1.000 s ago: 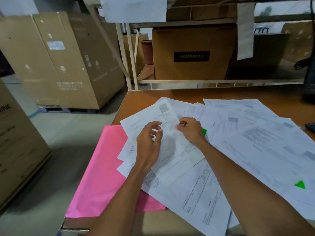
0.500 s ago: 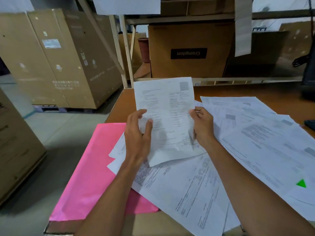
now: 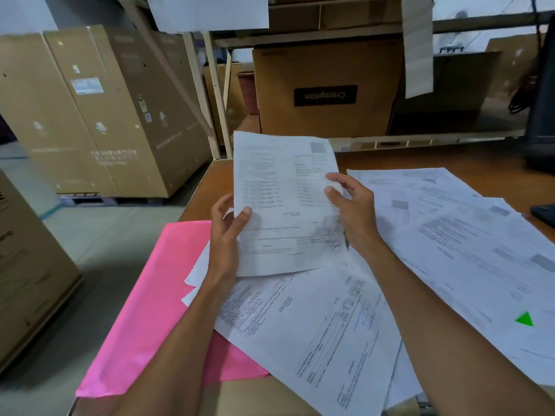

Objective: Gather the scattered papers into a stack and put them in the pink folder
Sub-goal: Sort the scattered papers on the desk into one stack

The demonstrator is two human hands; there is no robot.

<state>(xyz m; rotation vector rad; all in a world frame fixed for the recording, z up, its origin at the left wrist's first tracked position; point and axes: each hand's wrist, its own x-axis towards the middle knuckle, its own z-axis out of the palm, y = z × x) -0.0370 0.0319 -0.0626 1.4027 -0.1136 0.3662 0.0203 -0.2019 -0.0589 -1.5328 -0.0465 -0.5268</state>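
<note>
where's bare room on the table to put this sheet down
Bare tabletop runs along the far edge, between the scattered papers and the shelf rack, plus the corner beyond the pink folder. The folder's left half is uncovered. The middle and right are crowded with overlapping sheets.

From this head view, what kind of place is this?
Probably a warehouse or stockroom: tall brown cardboard cartons stand at left, a pale metal shelving rack holds a brown cardboard box marked Crompton, and printed white papers lie across the brown wooden table.
</note>
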